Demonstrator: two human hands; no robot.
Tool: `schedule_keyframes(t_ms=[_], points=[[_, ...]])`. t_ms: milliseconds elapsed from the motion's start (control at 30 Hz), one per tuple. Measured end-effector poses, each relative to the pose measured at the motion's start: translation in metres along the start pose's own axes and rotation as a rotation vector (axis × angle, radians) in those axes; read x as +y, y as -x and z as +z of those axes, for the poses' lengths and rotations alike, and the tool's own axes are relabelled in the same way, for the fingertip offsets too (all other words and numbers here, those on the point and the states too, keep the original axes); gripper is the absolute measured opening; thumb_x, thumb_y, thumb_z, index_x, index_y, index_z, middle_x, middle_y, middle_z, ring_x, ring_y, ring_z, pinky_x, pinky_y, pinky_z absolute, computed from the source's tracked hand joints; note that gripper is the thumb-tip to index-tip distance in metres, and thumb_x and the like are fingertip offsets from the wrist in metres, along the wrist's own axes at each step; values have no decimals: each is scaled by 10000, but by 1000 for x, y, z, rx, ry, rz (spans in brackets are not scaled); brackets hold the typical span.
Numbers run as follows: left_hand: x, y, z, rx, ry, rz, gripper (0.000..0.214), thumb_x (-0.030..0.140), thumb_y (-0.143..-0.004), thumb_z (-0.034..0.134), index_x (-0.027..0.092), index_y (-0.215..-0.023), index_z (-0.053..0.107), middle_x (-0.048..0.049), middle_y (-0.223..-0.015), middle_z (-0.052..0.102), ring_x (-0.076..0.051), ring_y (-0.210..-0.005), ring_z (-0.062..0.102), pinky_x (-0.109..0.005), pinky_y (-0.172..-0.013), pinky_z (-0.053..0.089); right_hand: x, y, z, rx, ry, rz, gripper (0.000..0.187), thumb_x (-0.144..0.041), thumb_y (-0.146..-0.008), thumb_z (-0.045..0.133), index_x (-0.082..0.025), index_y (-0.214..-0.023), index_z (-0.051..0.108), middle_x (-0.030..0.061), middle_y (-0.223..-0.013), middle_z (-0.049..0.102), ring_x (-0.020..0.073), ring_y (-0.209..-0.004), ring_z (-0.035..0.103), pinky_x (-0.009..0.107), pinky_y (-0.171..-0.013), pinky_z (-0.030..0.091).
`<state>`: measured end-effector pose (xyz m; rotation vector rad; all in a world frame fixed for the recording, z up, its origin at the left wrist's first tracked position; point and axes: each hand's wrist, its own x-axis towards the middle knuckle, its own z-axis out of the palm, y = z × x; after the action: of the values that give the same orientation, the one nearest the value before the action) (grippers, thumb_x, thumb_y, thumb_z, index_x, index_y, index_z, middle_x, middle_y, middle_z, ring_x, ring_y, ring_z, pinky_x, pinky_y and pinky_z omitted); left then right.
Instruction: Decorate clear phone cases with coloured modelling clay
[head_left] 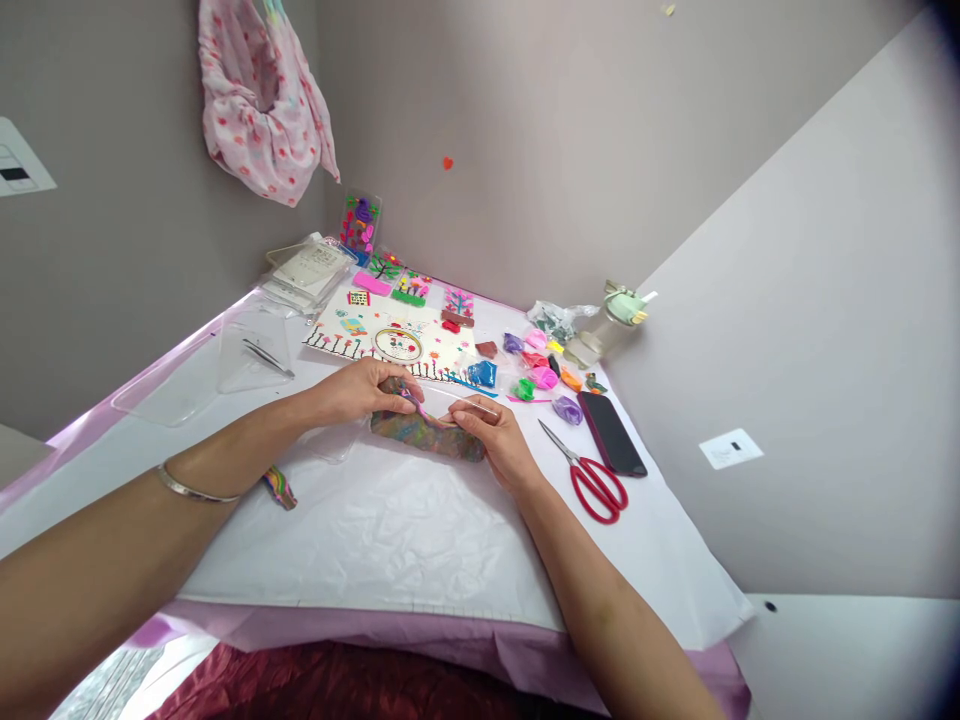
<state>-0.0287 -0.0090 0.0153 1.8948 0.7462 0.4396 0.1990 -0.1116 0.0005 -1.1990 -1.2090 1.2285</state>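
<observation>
A clear plastic case (427,437), coated with swirled multicoloured modelling clay, is tilted up over the white-covered table. My left hand (367,390) grips its left end, fingers closed over the upper edge. At the right end my right hand (495,432) is closed round it, thumb towards the middle. Between my fingertips a thin striped clay strip (429,416) runs along the case; I cannot tell whether it is stuck down. Beneath my left forearm lies a short rainbow-striped clay piece (280,488).
Red-handled scissors (596,488) and a dark phone (611,432) lie right of my right hand. Wrapped clay lumps (544,378), a decorated sheet (352,335) and a bottle (604,330) are farther back. Tweezers (268,357) lie on clear cases at left.
</observation>
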Motion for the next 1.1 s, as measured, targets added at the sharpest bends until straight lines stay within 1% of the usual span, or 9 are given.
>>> schedule_keyframes(t_ms=[200,300,400,533,700,800,867,1000,1100], points=[[-5,0,-6,-88,-82,-21,644,473,-757,742,218,-1332,603,-6,-873,665,-181,-746,584,-244,-620,384,4,-1,-2,-30,135,5,360,-487,-817,719,-201,-1031,678,71,-896,799,234,-835,744,351,-785,559],[-9,-2,-4,-78,-157,-10,538,452,-777,715,195,-1244,644,-20,-898,662,-197,-794,589,-256,-656,399,8,-2,-3,50,280,-38,393,-478,-853,677,-183,-1111,640,97,-925,784,256,-868,731,388,-791,562],[-15,-4,-1,-56,-249,16,363,410,-776,703,177,-1055,703,-34,-895,676,-222,-839,606,-283,-705,422,8,-2,-3,187,460,-157,371,-409,-821,722,-178,-1102,648,144,-1117,725,309,-1087,650,495,-974,486],[-17,-4,3,34,-386,65,430,381,-800,693,176,-1175,649,-79,-1052,676,-271,-977,609,-349,-825,457,2,0,2,242,646,-340,379,-335,-809,756,-182,-1143,663,158,-1338,612,321,-1331,461,522,-1170,298],[3,4,17,141,-574,199,445,276,-814,708,187,-1232,584,-131,-1281,577,-325,-1238,468,-451,-1036,368,-2,0,-1,293,1090,-533,367,-285,-952,615,-154,-1294,584,178,-1344,602,323,-1276,512,535,-1094,404],[27,17,34,64,-655,244,74,200,-895,617,175,-957,649,-94,-1033,643,-283,-1020,566,-398,-891,423,-2,2,-9,242,1129,-517,287,-217,-995,524,-152,-1265,596,167,-1239,667,304,-1174,594,505,-1014,484],[43,25,39,-37,-675,263,93,169,-910,598,189,-832,646,-41,-877,653,-221,-814,598,-334,-754,430,-6,5,-12,170,1133,-523,285,-200,-996,521,-175,-1269,596,145,-1241,679,287,-1174,610,486,-1017,497],[56,21,19,-101,-707,269,118,166,-898,604,215,-999,642,-33,-1007,660,-227,-917,625,-310,-744,432,-20,8,-10,-30,1241,-393,512,-325,-925,692,-127,-1367,526,191,-1335,623,341,-1254,559,535,-1054,468],[37,-1,-3,-51,-703,157,359,188,-853,646,201,-1210,599,-90,-1221,631,-288,-1141,575,-374,-923,436,-24,3,-1,-137,1287,-235,680,-446,-859,754,-64,-1369,516,213,-1260,641,358,-1181,581,538,-1021,482]])
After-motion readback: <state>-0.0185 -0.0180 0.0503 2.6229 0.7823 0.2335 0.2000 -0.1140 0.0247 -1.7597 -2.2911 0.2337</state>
